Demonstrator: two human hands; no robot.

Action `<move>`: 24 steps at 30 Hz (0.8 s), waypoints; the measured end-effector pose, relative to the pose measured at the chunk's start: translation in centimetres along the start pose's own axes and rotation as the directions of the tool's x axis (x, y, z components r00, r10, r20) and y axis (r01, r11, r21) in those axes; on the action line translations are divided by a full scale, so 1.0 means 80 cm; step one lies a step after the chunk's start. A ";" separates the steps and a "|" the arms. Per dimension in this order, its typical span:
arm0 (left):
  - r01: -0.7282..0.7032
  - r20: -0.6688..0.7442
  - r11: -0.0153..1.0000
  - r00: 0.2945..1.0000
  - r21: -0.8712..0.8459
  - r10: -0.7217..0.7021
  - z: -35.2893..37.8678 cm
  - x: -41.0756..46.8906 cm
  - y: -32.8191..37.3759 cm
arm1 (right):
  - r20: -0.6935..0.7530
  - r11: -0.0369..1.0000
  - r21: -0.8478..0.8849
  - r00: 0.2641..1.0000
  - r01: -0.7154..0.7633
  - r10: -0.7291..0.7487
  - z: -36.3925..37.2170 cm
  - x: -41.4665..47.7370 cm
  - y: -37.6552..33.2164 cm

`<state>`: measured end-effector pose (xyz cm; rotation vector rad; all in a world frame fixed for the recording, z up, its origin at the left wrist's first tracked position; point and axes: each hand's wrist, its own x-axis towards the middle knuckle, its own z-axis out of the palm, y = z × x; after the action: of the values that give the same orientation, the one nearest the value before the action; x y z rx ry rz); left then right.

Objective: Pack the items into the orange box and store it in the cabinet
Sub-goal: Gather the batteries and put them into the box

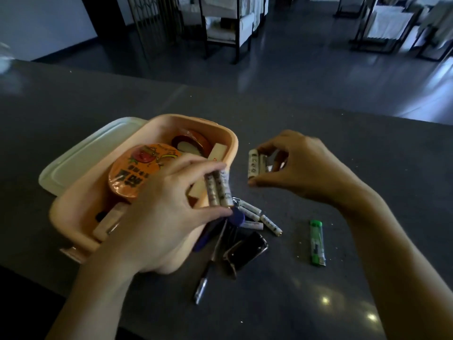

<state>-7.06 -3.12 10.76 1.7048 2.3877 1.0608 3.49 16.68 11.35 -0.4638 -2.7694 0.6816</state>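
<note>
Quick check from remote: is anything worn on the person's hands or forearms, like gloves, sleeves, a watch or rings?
Nothing that shows. The left hand and right hand are bare, with no gloves or rings visible. Both forearms are uncovered to the frame edge, with no sleeve, watch or band.

Box (221,133): pale orange. Lid (81,153) under it: translucent white. Round packet (137,173) in box: orange, red and yellow print, black characters. Batteries (255,214) on counter: white, dark markings. Lighter (318,244): translucent green. Countertop (318,148): dark grey, faintly speckled. Clip (245,251): black.
</note>
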 end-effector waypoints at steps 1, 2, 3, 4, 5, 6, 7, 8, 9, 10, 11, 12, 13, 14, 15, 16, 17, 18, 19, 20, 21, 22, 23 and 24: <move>0.000 -0.003 1.000 1.000 0.017 0.000 -0.015 -0.002 -0.013 | 0.002 1.000 -0.005 1.000 0.024 -0.024 0.000 0.004 -0.021; 0.005 0.004 0.999 1.000 0.033 -0.005 -0.029 -0.005 -0.028 | 0.003 0.999 -0.003 0.999 0.041 -0.041 0.003 0.008 -0.041; 0.014 0.010 0.999 1.000 0.046 -0.014 -0.042 -0.006 -0.045 | 0.005 0.998 0.002 0.998 0.057 -0.057 0.010 0.011 -0.059; 0.021 0.020 0.999 1.000 0.044 -0.022 -0.052 -0.008 -0.061 | 0.005 0.997 -0.004 0.997 0.072 -0.072 0.020 0.015 -0.075; 0.015 0.055 1.000 0.998 0.023 -0.016 -0.065 -0.010 -0.083 | -0.002 0.998 -0.022 0.998 0.064 -0.064 0.036 0.022 -0.094; 0.002 0.095 1.000 0.995 0.001 -0.002 -0.073 -0.011 -0.099 | 0.005 0.998 -0.038 0.999 0.046 -0.046 0.050 0.026 -0.107; -0.003 0.115 1.000 0.993 -0.022 0.006 -0.071 -0.011 -0.106 | 0.038 0.998 -0.054 0.999 0.035 -0.033 0.057 0.026 -0.112; -0.008 0.138 0.999 0.990 -0.054 0.016 -0.073 -0.010 -0.116 | 0.066 0.997 -0.080 0.998 0.013 -0.008 0.068 0.027 -0.117; -0.025 0.168 0.995 0.985 -0.097 0.041 -0.079 -0.010 -0.129 | 0.080 0.993 -0.115 0.996 -0.025 0.035 0.081 0.030 -0.124; -0.037 0.193 0.991 0.979 -0.129 0.062 -0.083 -0.011 -0.140 | 0.087 0.986 -0.155 0.994 -0.060 0.074 0.095 0.035 -0.131; -0.046 0.209 0.987 0.975 -0.152 0.078 -0.087 -0.010 -0.152 | 0.096 0.978 -0.191 0.989 -0.089 0.109 0.106 0.037 -0.137; -0.055 0.225 0.984 0.970 -0.171 0.093 -0.089 -0.008 -0.162 | 0.108 0.969 -0.216 0.983 -0.121 0.146 0.116 0.039 -0.141; -0.064 0.243 0.980 0.964 -0.187 0.109 -0.091 -0.006 -0.170 | 0.114 0.960 -0.236 0.977 -0.151 0.181 0.125 0.039 -0.144; -0.078 0.263 0.977 0.956 -0.198 0.130 -0.093 -0.005 -0.175 | 0.114 0.950 -0.258 0.971 -0.176 0.211 0.132 0.040 -0.147; -0.094 0.277 0.974 0.949 -0.206 0.150 -0.093 -0.004 -0.179 | 0.112 0.938 -0.283 0.965 -0.198 0.238 0.137 0.040 -0.149; -0.105 0.286 0.972 0.944 -0.212 0.165 -0.093 -0.004 -0.182 | 0.110 0.928 -0.300 0.959 -0.220 0.263 0.142 0.041 -0.151; -0.110 0.293 0.969 0.940 -0.222 0.174 -0.092 -0.004 -0.185 | 0.109 0.921 -0.307 0.953 -0.239 0.283 0.145 0.041 -0.152; -0.107 0.301 0.965 0.937 -0.239 0.179 -0.090 -0.004 -0.187 | 0.107 0.915 -0.313 0.948 -0.255 0.301 0.147 0.042 -0.152; -0.100 0.310 0.961 0.933 -0.258 0.181 -0.089 -0.005 -0.189 | 0.103 0.908 -0.321 0.943 -0.269 0.316 0.149 0.043 -0.151; -0.096 0.320 0.958 0.929 -0.272 0.184 -0.086 -0.006 -0.189 | 0.102 0.903 -0.325 0.939 -0.280 0.328 0.149 0.044 -0.149; -0.094 0.327 0.955 0.926 -0.280 0.187 -0.084 -0.006 -0.188 | 0.100 0.902 -0.324 0.937 -0.286 0.334 0.150 0.043 -0.148; -0.091 0.331 0.954 0.925 -0.286 0.187 -0.081 -0.007 -0.188 | 0.100 0.903 -0.320 0.937 -0.287 0.334 0.150 0.042 -0.145; -0.087 0.332 0.953 0.925 -0.290 0.185 -0.079 -0.007 -0.187 | 0.103 0.904 -0.316 0.937 -0.288 0.334 0.151 0.041 -0.143; -0.084 0.329 0.952 0.926 -0.294 0.183 -0.077 -0.007 -0.187 | 0.107 0.907 -0.309 0.937 -0.286 0.332 0.151 0.040 -0.140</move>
<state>-21.63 -9.27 7.33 1.7971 1.8364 0.9480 -5.95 3.53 6.93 -0.9695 -2.9908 0.3845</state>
